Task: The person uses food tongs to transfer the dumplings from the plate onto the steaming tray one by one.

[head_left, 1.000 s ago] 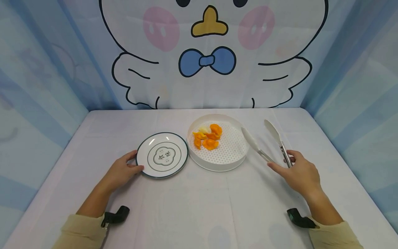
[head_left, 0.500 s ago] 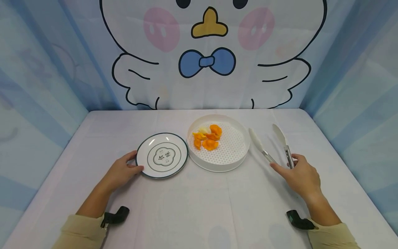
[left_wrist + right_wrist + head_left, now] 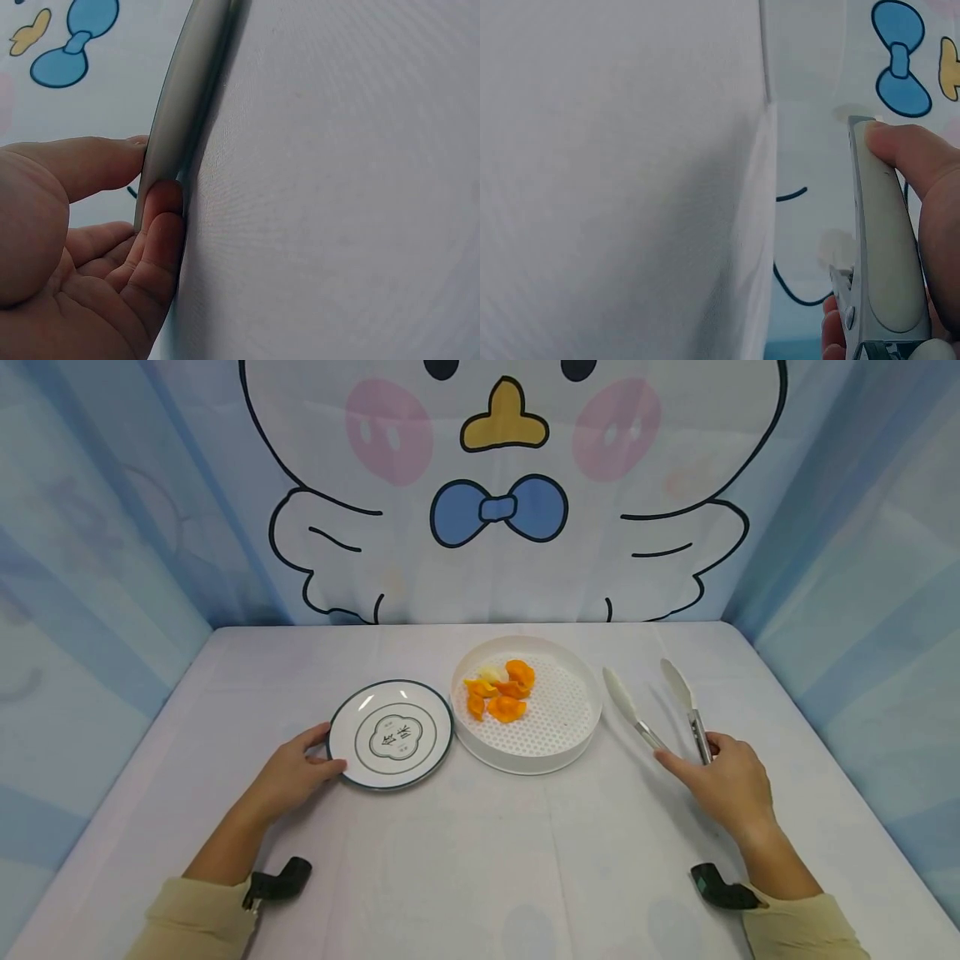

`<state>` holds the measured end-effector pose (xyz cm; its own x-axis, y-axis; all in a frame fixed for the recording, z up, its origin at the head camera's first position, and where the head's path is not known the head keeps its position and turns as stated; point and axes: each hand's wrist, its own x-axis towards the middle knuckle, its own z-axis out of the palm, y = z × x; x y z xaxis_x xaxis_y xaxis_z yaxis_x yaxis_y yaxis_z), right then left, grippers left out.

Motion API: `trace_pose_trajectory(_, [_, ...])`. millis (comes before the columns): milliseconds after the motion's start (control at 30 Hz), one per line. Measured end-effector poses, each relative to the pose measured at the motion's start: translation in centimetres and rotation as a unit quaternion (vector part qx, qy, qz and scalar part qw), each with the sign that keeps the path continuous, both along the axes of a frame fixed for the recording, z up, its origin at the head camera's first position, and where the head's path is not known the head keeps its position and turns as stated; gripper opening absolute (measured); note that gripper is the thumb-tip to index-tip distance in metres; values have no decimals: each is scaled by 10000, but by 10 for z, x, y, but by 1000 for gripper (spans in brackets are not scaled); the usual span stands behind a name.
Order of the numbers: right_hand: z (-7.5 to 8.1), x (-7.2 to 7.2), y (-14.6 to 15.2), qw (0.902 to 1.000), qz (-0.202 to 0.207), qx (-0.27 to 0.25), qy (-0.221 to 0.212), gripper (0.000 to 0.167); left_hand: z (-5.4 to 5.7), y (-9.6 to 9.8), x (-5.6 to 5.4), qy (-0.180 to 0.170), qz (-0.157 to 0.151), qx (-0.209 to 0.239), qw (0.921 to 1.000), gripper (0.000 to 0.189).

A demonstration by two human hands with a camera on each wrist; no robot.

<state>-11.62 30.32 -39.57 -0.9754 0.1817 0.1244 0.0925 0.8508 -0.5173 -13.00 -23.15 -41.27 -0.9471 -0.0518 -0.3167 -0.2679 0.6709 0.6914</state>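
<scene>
At the rim of a white plate [image 3: 427, 735] with a dark blue edge, my left hand [image 3: 292, 775] pinches its left side. In the left wrist view, the thumb [image 3: 112, 161] presses one face of the plate and curled fingers support the other. My right hand [image 3: 729, 785] grips metal tongs [image 3: 621, 695] with pale tips, spread apart above the table to the right. The tongs' pale handle [image 3: 889, 247] fills part of the right wrist view, thumb on one arm and fingertips at the other. Between the hands sits a round white perforated tray [image 3: 562, 714] holding several curled orange pieces [image 3: 507, 708].
One pale yellowish piece [image 3: 491, 674] lies among the orange ones. A white cloth [image 3: 480, 860] covers the table. Behind it hangs a curtain [image 3: 502, 581] with a cartoon face and blue bow. Plate and tray stand almost side by side.
My right hand has drawn the tongs a little right and toward me, away from the tray, and their tips stay spread. The left hand and the plate have not moved.
</scene>
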Motion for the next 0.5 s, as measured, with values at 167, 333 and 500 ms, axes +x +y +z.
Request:
trace_pose_trajectory(167, [-1, 0, 0, 9999, -41, -77, -94, 86, -1, -1, 1, 66, -59, 50, 9999, 80])
trace_pose_trajectory(333, [-2, 0, 1, 9996, -61, -131, -252, 90, 0, -1, 1, 102, -112, 56, 9999, 81])
trace_pose_trajectory(500, [-3, 0, 2, 9995, 10, -81, -312, 90, 1, -1, 1, 86, -103, 39, 9999, 81])
